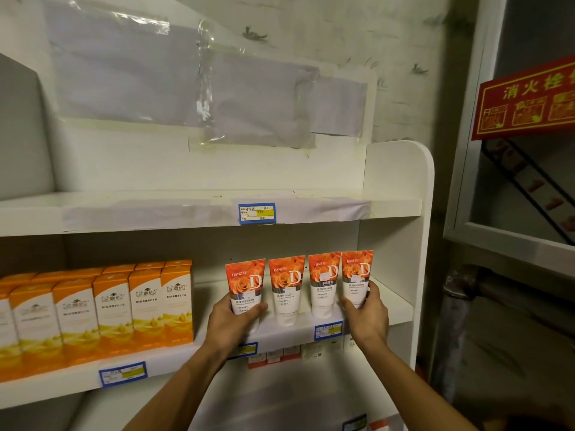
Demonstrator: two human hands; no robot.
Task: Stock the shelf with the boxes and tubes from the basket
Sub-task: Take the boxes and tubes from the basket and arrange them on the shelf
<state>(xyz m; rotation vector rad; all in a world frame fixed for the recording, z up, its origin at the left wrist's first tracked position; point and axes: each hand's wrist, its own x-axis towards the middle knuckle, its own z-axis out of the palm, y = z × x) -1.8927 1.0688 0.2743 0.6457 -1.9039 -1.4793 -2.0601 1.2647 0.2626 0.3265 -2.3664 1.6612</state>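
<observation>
Middle shelf (395,309): four orange-and-white tubes are standing upright in a row, right of the orange boxes (102,309). Left hand (231,321) is grasping the leftmost tube (245,290); right hand (365,312) is grasping the rightmost tube (357,275).

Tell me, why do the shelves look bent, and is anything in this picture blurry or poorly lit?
Head view: the wide-angle lens bows the upper shelf board and leans the side panel. The tubes and both hands, left and right, are evenly lit. The bottom right corner falls dark and blurred, and the small print on the price tag is too soft to read.
</observation>
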